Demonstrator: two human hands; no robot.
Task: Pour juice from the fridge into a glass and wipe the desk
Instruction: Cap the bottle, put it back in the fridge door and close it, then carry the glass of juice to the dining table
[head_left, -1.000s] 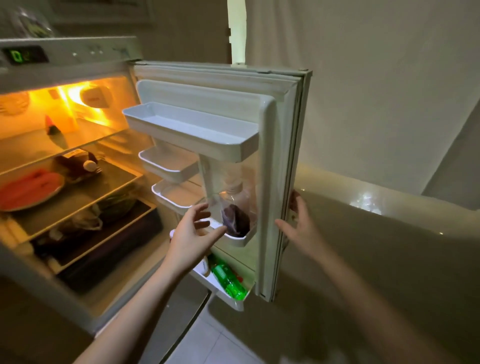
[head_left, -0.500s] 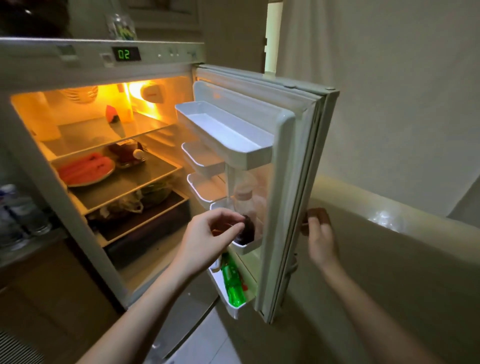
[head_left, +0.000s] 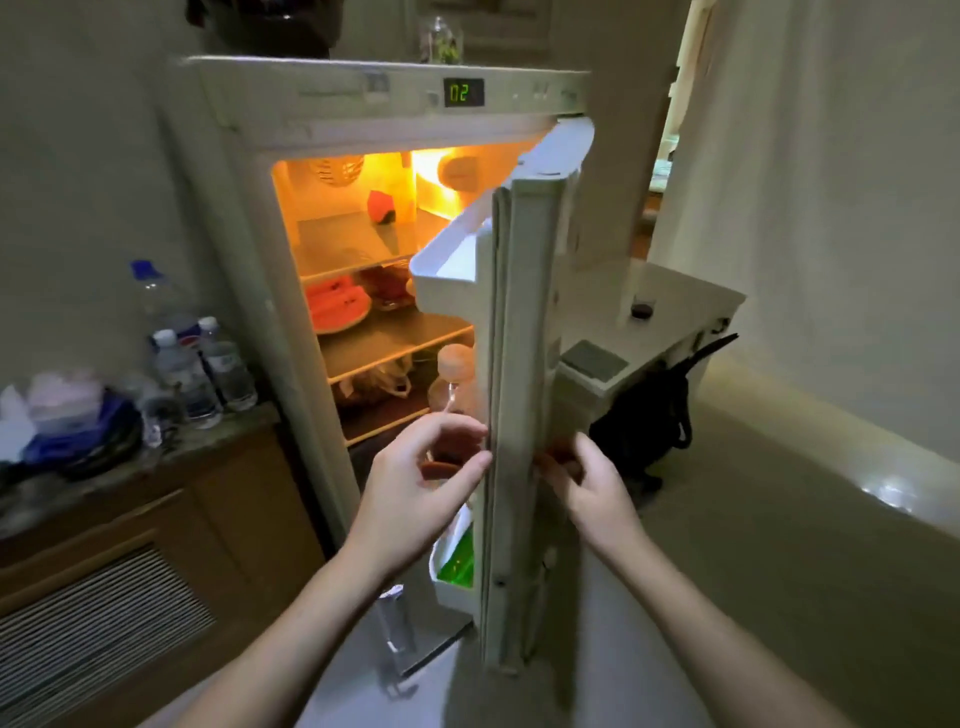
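The fridge (head_left: 332, 104) stands open, lit orange inside. Its door (head_left: 511, 364) is seen edge-on in the middle of the view. A clear juice bottle (head_left: 456, 364) with a pale cap and dark juice at its bottom stands in a door shelf. My left hand (head_left: 415, 483) curls around the bottle's lower part, thumb and fingers on either side. My right hand (head_left: 589, 486) grips the door's outer edge at the same height. No glass is visible.
A green bottle (head_left: 457, 561) lies in the lowest door shelf. Watermelon slices (head_left: 336, 306) sit on a fridge shelf. Water bottles (head_left: 192, 374) and clutter crowd the wooden counter at left. A white desk (head_left: 685, 306) and a black bag (head_left: 649, 421) are behind the door.
My left hand has reached the bottle and closed around it. My right hand stays on the door edge. The view has swung, so the door now shows edge-on.
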